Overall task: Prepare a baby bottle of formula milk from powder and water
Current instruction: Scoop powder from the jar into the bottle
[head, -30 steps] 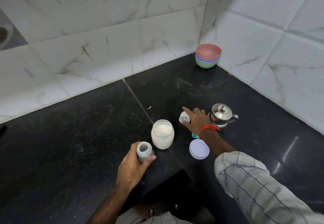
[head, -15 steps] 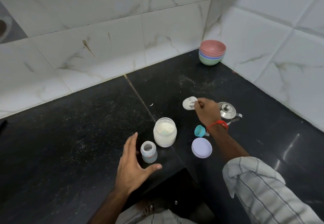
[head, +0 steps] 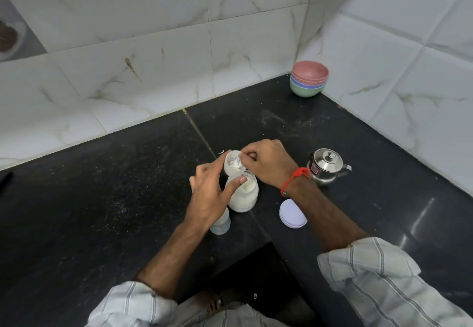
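Both hands meet over the open jar of white formula powder [head: 244,196] on the black counter. My right hand [head: 266,164] pinches a clear bottle cap with its teat [head: 233,166], held tilted above the jar. My left hand [head: 212,193] touches the same cap from below with forefinger and thumb. The small baby bottle [head: 221,224] stands open on the counter under my left wrist, mostly hidden. The jar's white lid [head: 291,214] lies flat to the right. A steel kettle [head: 326,166] stands further right.
A stack of coloured bowls [head: 309,78] sits in the back corner against the tiled walls. The counter's front edge has a step-shaped cut-out [head: 258,257] just below the bottle. Fine powder specks dust the counter [head: 128,173].
My right hand has lifted the cap from the counter and carried it left over the jar. My left hand let go of the bottle and rose to the cap. The blue scoop is now hidden.
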Available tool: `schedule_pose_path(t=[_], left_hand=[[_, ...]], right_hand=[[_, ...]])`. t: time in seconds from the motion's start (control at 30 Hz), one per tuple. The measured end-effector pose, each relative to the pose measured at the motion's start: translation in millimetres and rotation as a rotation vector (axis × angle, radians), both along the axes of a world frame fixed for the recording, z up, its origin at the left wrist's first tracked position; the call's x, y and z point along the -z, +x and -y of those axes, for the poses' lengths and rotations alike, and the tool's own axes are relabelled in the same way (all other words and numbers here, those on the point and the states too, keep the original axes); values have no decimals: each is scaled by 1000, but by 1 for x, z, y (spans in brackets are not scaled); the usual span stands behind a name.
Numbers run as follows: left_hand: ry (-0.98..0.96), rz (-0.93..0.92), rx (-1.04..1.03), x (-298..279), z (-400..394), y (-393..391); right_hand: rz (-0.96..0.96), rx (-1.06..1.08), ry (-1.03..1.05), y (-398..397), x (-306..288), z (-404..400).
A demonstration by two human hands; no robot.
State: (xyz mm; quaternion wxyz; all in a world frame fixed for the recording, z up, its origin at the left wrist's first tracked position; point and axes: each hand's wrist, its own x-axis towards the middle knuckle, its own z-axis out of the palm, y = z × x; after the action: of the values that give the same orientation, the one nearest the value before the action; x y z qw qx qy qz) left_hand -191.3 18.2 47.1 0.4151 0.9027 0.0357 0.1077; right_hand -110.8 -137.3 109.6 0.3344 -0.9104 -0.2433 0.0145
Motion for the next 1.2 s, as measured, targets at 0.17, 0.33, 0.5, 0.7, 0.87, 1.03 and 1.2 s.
schedule_pose_path(t=[0.17,0.33,0.5,0.7,0.87,1.03,1.2], left_hand=[[-115,23,-102,13,-6,-3],[-115,-43,-212,24,-19,-9],[-115,-51,-269,28,-26,-21],[-126,-97,-262,33,-29,-30],[-117,-100,-251,31,-29,-32],[-95,-111,-229,35,-28,-32],[-108,-123,-228,36,-28,-31]], right_hand=[[-115,25,81,-3,5,-2],[-114,-112,-589,-2,19,-1],[-250,-200,-888,-7,24,-10],[-270,-236,-865,-5,29,-12],[-178,-158,-696,-4,26,-8],[-61,-85,-569,0,27,-4],[5,-72,-580,3,36,-1]])
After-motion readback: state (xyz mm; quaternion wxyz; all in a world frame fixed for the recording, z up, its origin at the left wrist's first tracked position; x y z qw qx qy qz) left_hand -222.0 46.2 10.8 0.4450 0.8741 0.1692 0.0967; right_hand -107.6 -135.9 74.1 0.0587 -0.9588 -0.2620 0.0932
